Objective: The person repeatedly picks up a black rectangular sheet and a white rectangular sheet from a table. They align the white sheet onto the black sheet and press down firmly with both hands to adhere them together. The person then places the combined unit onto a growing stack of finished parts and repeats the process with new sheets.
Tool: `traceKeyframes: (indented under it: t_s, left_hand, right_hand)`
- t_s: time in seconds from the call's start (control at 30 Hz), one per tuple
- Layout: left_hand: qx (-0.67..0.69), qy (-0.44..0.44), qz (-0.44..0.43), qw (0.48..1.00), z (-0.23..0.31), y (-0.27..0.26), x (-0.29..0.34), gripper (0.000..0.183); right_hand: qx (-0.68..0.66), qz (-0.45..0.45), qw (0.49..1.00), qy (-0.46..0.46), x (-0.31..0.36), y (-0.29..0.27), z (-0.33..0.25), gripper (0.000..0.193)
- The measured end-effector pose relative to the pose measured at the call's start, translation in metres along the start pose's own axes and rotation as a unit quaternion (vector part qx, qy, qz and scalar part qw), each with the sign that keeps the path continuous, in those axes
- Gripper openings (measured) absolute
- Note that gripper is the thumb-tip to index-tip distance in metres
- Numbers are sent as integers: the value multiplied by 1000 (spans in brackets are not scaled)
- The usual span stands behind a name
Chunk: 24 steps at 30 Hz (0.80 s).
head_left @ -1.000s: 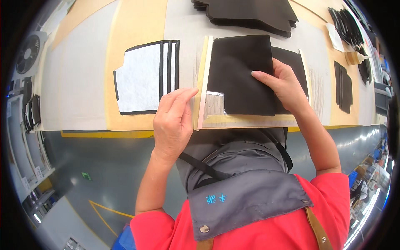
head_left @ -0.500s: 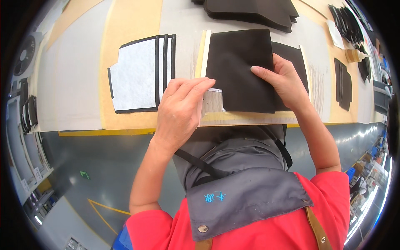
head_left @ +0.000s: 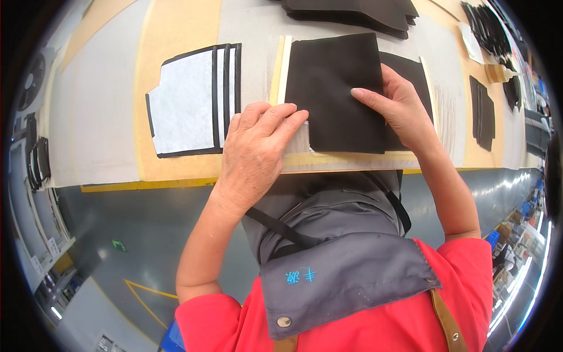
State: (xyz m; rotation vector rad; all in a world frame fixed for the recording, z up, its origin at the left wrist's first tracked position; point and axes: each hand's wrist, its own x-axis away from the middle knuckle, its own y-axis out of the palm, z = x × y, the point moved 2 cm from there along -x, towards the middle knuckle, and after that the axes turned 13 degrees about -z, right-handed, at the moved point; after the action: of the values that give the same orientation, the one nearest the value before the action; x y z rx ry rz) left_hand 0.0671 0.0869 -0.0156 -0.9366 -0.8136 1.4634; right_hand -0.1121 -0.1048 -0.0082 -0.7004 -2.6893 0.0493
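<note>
My right hand (head_left: 404,108) grips the right edge of a black sheet-like panel (head_left: 334,88), thumb on top and fingers behind it. Beneath, to the right, part of another black panel (head_left: 410,73) shows. At the panel's notched lower-left edge rests my left hand (head_left: 255,149), its fingers bent and drawn together. A sliver of something pale shows by its fingertips; what they hold is mostly hidden. Further left lies a white piece (head_left: 185,102) with black edging and black strips down its right side.
A pale strip (head_left: 284,70) stands along the panel's left side. Stacked black pieces (head_left: 352,14) lie at the far edge of the worktable (head_left: 97,117). On the right are a small bottle with amber contents (head_left: 499,74), narrow black pieces (head_left: 482,111) and a black pile (head_left: 487,32).
My left fingertips have shifted slightly right, further over the panel's edge, covering most of the pale strip that showed there. My right hand keeps its grip. The whole view has shifted slightly.
</note>
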Motion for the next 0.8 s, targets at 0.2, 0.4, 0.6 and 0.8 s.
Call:
traceKeyframes:
  t_s: [0.2, 0.4, 0.6, 0.8]
  left_hand:
    - [-7, -3, -17, 1000, 4, -2, 0, 49]
    - [-21, -9, -34, 999, 6, -3, 0, 52]
    - [-38, -7, -28, 999, 7, -3, -2, 52]
    - [-68, 15, -22, 997, 7, -5, -20, 31]
  right_hand:
    - [71, 12, 997, 37, 5, -4, -6, 33]
    - [85, 24, 995, 49, 7, -4, -10, 37]
    - [104, 35, 993, 34, 5, -4, -6, 40]
    - [116, 17, 992, 44, 6, -6, -9, 42]
